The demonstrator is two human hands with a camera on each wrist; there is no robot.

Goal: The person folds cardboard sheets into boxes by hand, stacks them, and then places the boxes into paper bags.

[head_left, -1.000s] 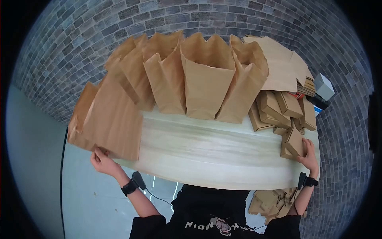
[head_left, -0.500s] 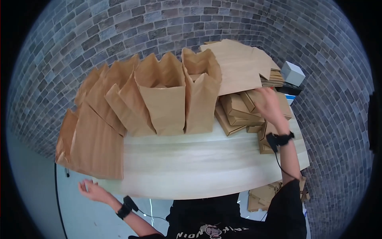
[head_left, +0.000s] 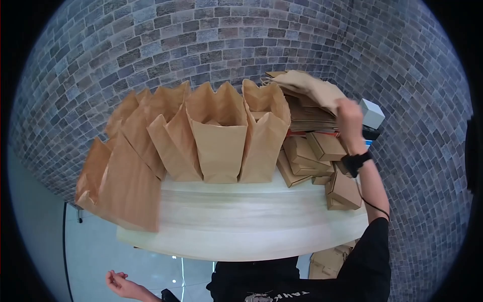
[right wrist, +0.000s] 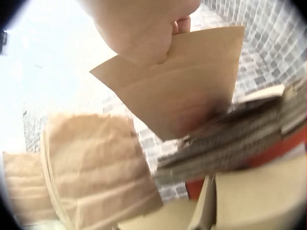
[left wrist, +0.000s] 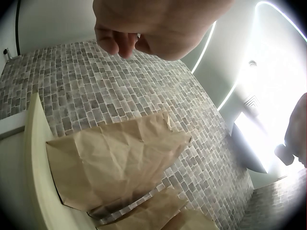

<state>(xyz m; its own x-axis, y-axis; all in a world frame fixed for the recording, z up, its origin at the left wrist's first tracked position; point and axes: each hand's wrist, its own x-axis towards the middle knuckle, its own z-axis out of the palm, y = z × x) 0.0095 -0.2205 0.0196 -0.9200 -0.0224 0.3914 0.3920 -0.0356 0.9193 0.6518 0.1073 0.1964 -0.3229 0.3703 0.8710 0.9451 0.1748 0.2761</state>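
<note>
My right hand [head_left: 349,121] grips the near edge of a flat brown paper bag [head_left: 312,89] and holds that edge up at the back right. In the right wrist view the folded bag [right wrist: 196,72] hangs from the fingers and thumb, above a stack of flat brown sheets [right wrist: 216,143]. My left hand [head_left: 121,285] hangs in the air off the table's front left, fingers loosely curled around nothing. Nearest to it is the leftmost standing paper bag [head_left: 130,189], a plain brown one at the table's left end.
Several opened paper bags [head_left: 216,153] stand in a row along the back of the pale table [head_left: 236,221]. Small brown cardboard boxes [head_left: 307,157] lie piled at the right. Behind them are a white box [head_left: 372,115] and a black box [head_left: 371,133]. More cardboard [head_left: 327,260] lies below the table.
My right hand has gone from the small boxes to the flat bags behind them and lifted one by its edge. My left hand has let go of the leftmost bag and dropped toward me.
</note>
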